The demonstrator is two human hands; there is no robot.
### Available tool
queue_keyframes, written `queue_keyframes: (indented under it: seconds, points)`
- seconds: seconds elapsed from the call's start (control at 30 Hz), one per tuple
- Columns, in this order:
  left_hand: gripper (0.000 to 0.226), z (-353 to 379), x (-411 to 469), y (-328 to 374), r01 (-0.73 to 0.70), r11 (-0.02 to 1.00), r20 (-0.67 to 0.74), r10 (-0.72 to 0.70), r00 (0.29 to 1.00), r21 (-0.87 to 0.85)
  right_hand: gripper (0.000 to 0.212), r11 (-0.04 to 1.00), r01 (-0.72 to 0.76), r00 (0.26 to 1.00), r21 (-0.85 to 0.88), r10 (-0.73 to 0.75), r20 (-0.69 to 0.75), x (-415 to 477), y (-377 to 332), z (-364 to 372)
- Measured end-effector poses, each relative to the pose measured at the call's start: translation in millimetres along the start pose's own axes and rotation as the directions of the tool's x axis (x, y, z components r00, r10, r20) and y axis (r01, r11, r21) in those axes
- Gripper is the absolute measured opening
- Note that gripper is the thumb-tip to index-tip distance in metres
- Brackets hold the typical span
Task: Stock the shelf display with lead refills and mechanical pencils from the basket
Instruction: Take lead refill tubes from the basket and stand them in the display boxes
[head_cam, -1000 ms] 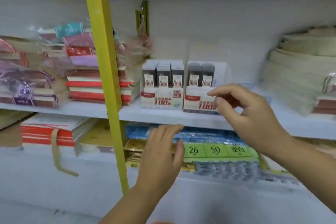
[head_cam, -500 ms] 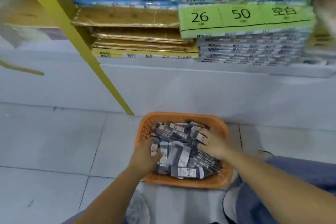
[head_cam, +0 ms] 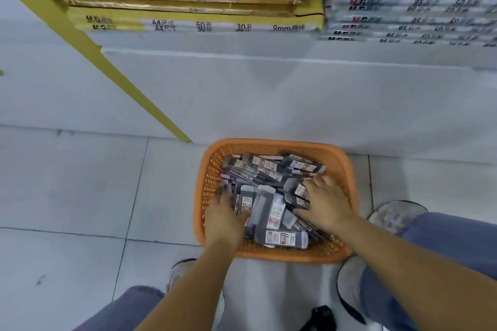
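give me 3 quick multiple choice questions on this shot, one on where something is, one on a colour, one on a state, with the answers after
1. Where does the basket stand?
A. on a shelf
B. on the tiled floor
C. on the person's knees

2. What colour is the basket?
A. green
B. blue
C. orange

3. Where are the left hand and the right hand?
A. both down in the basket, on the packs
B. both hanging outside the basket
C. one up at the shelf, holding a pack

Answers:
1 B: floor tiles show to the left and right of the basket.
2 C: its mesh rim and walls are orange.
3 A: both hands lie among the packs inside the rim.
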State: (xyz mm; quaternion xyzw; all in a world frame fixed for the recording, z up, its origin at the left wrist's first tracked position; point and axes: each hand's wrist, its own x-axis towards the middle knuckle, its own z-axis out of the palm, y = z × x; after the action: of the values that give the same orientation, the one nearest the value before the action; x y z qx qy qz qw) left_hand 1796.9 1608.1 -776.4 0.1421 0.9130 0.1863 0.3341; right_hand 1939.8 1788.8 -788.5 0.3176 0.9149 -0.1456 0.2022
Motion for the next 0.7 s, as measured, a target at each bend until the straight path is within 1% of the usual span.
queue_keyframes:
  seconds: [0.07,0.13,0.2,0.27,0.33,0.4,0.47,0.6,0.67,0.7]
  points:
    - [0.05,-3,1,1,-0.012,1.0,0.016,0.012,1.0,0.022,0.074,0.999,0.034,0.999,0.023,-0.034,-0.012,0,-2,-1]
    - [0.047,-6,3,1,-0.005,1.0,0.051,0.005,0.999,0.004,0.061,0.997,0.052,0.999,0.064,-0.053,0.0,0,-5,-1]
    - [0.044,-8,6,2,0.015,0.999,0.088,-0.012,0.996,-0.03,0.053,0.989,0.025,0.999,0.147,-0.029,0.024,0,-7,-2]
    - [0.044,-10,8,1,0.012,0.999,0.121,-0.007,0.993,-0.035,0.052,0.979,-0.013,0.998,0.206,0.0,0.062,1,-9,-3]
    - [0.035,-10,9,-3,0.007,0.998,0.125,0.001,0.992,-0.061,0.055,0.969,-0.035,0.991,0.245,0.002,0.134,1,-11,-1]
    - [0.026,-12,10,-6,0.033,0.987,0.112,-0.016,0.994,-0.158,0.059,0.94,-0.102,0.973,0.326,0.026,0.228,1,-13,1]
    - [0.022,-15,10,-8,0.066,0.951,0.112,-0.033,0.993,-0.302,0.059,0.9,-0.17,0.957,0.401,0.053,0.287,2,-15,1]
    - [0.02,-26,5,-11,0.145,0.849,0.191,-0.054,0.98,-0.508,0.03,0.831,-0.229,0.946,0.507,0.066,0.319,7,-16,-6]
    - [0.021,-32,0,-11,0.196,0.785,0.244,-0.059,0.968,-0.588,0.024,0.77,-0.262,0.944,0.582,0.08,0.319,4,-13,-11]
    - [0.022,-34,-2,-10,0.227,0.737,0.271,-0.062,0.961,-0.637,0.022,0.738,-0.279,0.942,0.615,0.087,0.323,2,-12,-15]
